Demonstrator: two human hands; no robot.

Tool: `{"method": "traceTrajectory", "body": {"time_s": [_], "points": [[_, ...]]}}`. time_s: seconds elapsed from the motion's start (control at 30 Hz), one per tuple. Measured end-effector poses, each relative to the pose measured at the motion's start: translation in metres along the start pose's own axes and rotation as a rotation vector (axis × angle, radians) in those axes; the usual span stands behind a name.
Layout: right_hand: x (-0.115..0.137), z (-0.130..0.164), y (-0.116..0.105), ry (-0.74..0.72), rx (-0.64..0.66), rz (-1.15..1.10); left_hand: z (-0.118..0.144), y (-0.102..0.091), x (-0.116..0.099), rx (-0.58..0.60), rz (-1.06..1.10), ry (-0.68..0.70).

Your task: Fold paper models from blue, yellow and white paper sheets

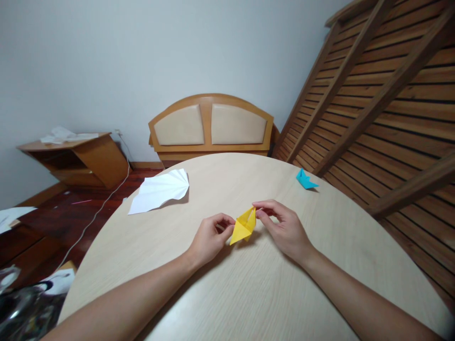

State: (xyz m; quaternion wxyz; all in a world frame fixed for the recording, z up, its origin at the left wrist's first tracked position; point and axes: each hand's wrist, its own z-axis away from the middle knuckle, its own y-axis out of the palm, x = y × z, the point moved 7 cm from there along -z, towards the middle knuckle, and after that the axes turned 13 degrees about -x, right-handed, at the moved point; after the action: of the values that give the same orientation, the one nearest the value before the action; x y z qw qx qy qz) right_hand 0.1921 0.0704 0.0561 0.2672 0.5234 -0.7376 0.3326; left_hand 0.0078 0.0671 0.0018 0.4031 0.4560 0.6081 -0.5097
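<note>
Here the left hand and right hand pinch a yellow fold at the table centre, long axis running from 7 to 1 o'clock, tip at 7.

Soft even indoor light, faint shadows, sharp centre, strongly bowed wide-angle edges.

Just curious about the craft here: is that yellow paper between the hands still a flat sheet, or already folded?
Folded. The yellow paper forms a small pointed shape with visible creases and an open pocket, pinched by the left hand and right hand.
</note>
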Motion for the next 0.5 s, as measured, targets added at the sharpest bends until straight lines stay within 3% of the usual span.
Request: {"method": "traceTrajectory", "body": {"time_s": [0.2, 0.5], "points": [[-0.006, 0.000, 0.003, 0.016, 0.070, 0.040, 0.000, -0.001, -0.001, 0.015, -0.145, 0.103], [-0.009, 0.001, 0.001, 0.048, 0.073, -0.004, 0.001, -0.003, -0.012, -0.013, -0.108, 0.150]]}}
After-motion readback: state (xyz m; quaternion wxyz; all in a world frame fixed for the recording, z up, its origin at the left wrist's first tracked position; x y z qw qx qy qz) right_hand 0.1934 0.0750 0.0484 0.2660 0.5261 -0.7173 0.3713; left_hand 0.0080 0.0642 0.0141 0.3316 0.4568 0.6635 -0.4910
